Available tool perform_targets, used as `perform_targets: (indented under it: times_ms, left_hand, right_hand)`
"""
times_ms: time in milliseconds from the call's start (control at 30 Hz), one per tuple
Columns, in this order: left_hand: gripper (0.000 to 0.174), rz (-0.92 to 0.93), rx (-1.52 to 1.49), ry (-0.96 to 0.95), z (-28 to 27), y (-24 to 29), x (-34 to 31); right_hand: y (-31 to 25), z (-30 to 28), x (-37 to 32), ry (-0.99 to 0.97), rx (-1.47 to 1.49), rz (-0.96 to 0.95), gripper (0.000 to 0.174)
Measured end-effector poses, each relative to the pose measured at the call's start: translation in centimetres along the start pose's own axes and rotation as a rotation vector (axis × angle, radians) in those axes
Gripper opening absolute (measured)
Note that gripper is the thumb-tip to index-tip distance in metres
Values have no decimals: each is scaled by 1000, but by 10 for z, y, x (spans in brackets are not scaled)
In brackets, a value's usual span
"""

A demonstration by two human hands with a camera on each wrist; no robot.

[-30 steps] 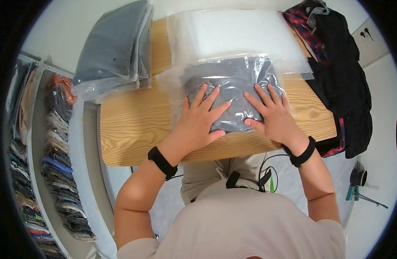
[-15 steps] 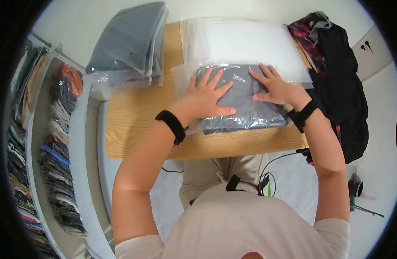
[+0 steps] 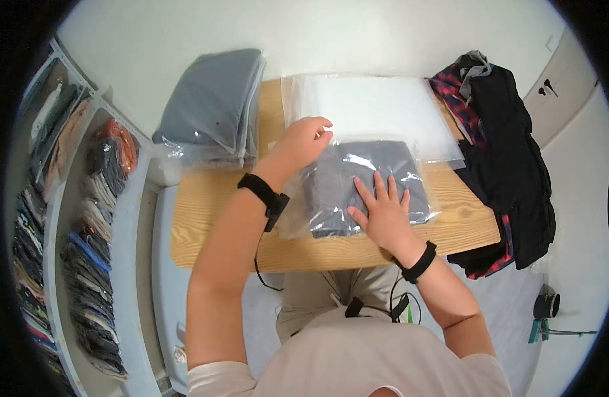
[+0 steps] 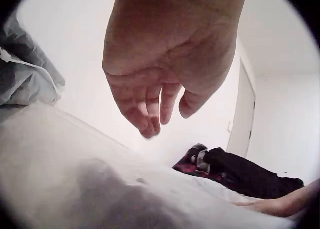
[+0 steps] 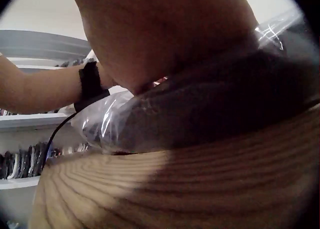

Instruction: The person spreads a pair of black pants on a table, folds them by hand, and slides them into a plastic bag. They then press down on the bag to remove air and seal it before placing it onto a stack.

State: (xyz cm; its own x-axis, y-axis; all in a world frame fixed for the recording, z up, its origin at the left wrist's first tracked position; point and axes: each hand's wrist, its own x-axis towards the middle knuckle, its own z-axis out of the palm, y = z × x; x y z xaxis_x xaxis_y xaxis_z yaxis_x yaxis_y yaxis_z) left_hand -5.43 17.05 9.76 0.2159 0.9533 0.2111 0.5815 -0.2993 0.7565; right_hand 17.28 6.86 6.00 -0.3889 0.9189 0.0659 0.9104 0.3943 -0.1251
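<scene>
A folded grey garment in a clear plastic bag (image 3: 331, 198) lies at the middle of the wooden table (image 3: 205, 218). My right hand (image 3: 387, 215) rests on its right part, fingers spread over the shiny plastic. My left hand (image 3: 303, 145) is raised over the bag's far left corner, by the white plastic bags (image 3: 371, 109). In the left wrist view the fingers of that left hand (image 4: 167, 69) hang loosely bent, with nothing between them. From the right wrist view, the bag (image 5: 150, 121) shows puffed plastic at its end, lying on the wood grain.
At the back left stands a stack of bagged grey garments (image 3: 208, 106). Black and red plaid clothes (image 3: 510, 159) hang over the table's right side. Shelves of packed clothes (image 3: 96, 264) line the left. A dark cable (image 3: 258, 264) runs down from the left wrist.
Both hands were spread on the bagged garment. My left hand has lifted off it to the far left, while the right hand has slid nearer to me, still on the bag.
</scene>
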Motion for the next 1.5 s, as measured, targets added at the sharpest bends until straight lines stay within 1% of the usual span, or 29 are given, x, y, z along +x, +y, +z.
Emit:
perform_targets:
  times_ms: [33, 100, 133, 200, 300, 433, 533, 600, 633, 700, 733, 800, 1033, 1100, 1233, 1300, 1333, 1400, 1433, 1500]
  left_hand:
    - [41, 18, 15, 7, 1, -10, 9]
    - [29, 53, 256, 3, 7, -30, 22]
    - [29, 56, 258, 8, 8, -27, 24]
    - [23, -158, 256, -43, 13, -23, 25]
    - [21, -130, 174, -13, 19, -34, 28]
    - [23, -97, 220, -15, 12, -40, 29]
    - [24, -150, 245, -32, -3, -39, 26]
    - [24, -251, 301, -96, -21, -41, 19]
    - [24, -262, 305, -99, -30, -37, 14]
    - [24, -354, 393, -119, -46, -31, 1]
    - [24, -367, 399, -119, -51, -34, -6]
    - [22, -357, 465, -42, -60, -38, -19]
    - [20, -381, 510, 72, -62, -30, -33]
    - [20, -526, 494, -83, -69, -20, -32]
    - [22, -496, 494, -71, -75, -13, -30]
    - [25, -470, 411, 27, -76, -14, -33]
    - [25, -473, 418, 30, -77, -23, -38]
    - [29, -254, 268, 535, -73, -46, -58]
    - [29, -254, 277, 531, -74, -39, -69]
    - [33, -445, 284, 335, -74, -20, -101]
  right_hand:
    - [0, 3, 1, 12, 6, 1, 62]
    - [0, 2, 5, 31, 10, -1, 63]
    - [0, 2, 5, 17, 18, 2, 63]
    - [0, 0, 6, -1, 20, 4, 63]
    - [1, -1, 7, 10, 26, 2, 64]
    - [2, 1, 8, 26, 26, -9, 65]
    - [3, 2, 8, 26, 29, -11, 65]
    - [3, 3, 10, 28, 32, -11, 65]
    - [3, 3, 9, 26, 31, -3, 66]
    - [3, 4, 9, 14, 41, -6, 66]
    - [3, 4, 9, 19, 38, 0, 66]
    - [3, 3, 9, 15, 40, 10, 66]
    - [5, 4, 8, 37, 66, -3, 65]
    - [5, 1, 8, 24, 65, -1, 65]
    - [6, 4, 9, 3, 64, -2, 65]
    - [6, 3, 8, 7, 58, 3, 64]
    - [5, 3, 8, 11, 50, 9, 64]
    - [3, 4, 2, -2, 61, 8, 64]
    - [4, 3, 1, -5, 62, 11, 64]
    - [4, 4, 1, 4, 65, 12, 65]
